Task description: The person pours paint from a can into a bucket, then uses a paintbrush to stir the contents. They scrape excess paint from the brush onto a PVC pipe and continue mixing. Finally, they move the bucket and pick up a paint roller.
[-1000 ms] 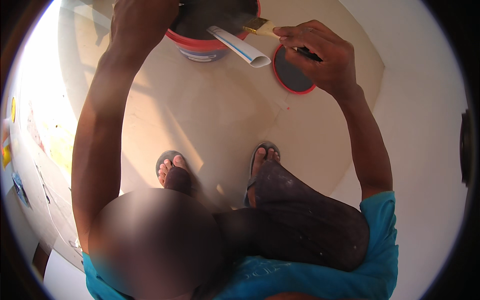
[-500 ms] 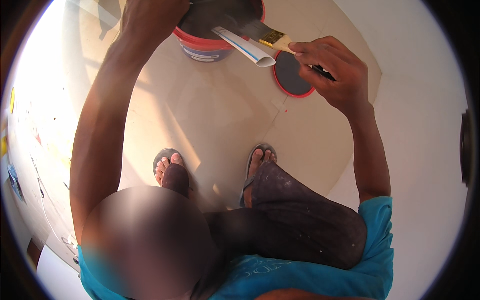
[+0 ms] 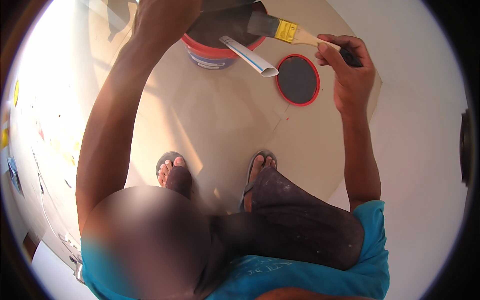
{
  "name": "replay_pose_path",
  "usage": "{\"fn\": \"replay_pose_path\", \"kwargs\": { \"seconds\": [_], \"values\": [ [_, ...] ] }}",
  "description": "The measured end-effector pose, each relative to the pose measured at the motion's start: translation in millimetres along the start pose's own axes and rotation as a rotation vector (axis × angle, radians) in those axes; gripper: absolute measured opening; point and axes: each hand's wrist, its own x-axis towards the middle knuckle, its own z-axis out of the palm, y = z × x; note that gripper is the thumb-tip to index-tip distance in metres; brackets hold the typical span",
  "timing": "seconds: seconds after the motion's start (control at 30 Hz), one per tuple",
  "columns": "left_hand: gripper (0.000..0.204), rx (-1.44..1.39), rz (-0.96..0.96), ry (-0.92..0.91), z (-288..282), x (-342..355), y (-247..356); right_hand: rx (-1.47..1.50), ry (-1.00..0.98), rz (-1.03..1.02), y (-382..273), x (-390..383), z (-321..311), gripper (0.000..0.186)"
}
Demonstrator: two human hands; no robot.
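In my right hand is a paintbrush, gripped by its pale wooden handle with a dark end. Its grey-coated bristles point left over the bucket's right side. The red-rimmed bucket holds dark grey paint. A flattened white tube with a blue stripe leans out over the rim toward me. At the bucket's left rim, my left hand is closed, its fingertips cut off by the upper edge. A greyish flat edge shows beside it; what it grips is unclear.
A round lid with a red rim and grey inside lies on the tiled floor right of the bucket. My sandalled feet stand nearer me. A white wall rises at the right; cables and small litter lie far left.
My right hand has moved slightly right and turned, bringing the brush up more level and its bristles into clearer view. My left hand has shifted a little right. The lid is now uncovered.
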Motion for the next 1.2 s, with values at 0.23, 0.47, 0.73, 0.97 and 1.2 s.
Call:
{"fn": "replay_pose_path", "kwargs": {
  "seconds": [0.23,0.47,0.73,0.97,1.2],
  "values": [
    [0.093,-0.075,-0.156,-0.171,-12.5,7.6,2.2,0.064,0.068,0.047,31.4,3.2,37.8,0.016],
    [0.093,0.010,-0.084,-0.099,-11.7,0.9,7.1,-0.264,-0.063,-0.244,28.7,2.3,27.0,0.017],
    [0.092,0.018,-0.024,-0.059,-6.2,2.5,-2.2,-0.367,-0.100,-0.206,6.6,0.2,13.3,0.018],
    [0.092,0.002,-0.115,-0.119,-15.9,5.9,7.0,-0.280,-0.085,-0.199,-8.2,-4.0,4.0,0.016],
    [0.090,-0.007,-0.074,-0.095,-16.7,13.2,12.4,-0.286,-0.199,-0.384,1.3,2.7,15.9,0.020]
  ]
}}
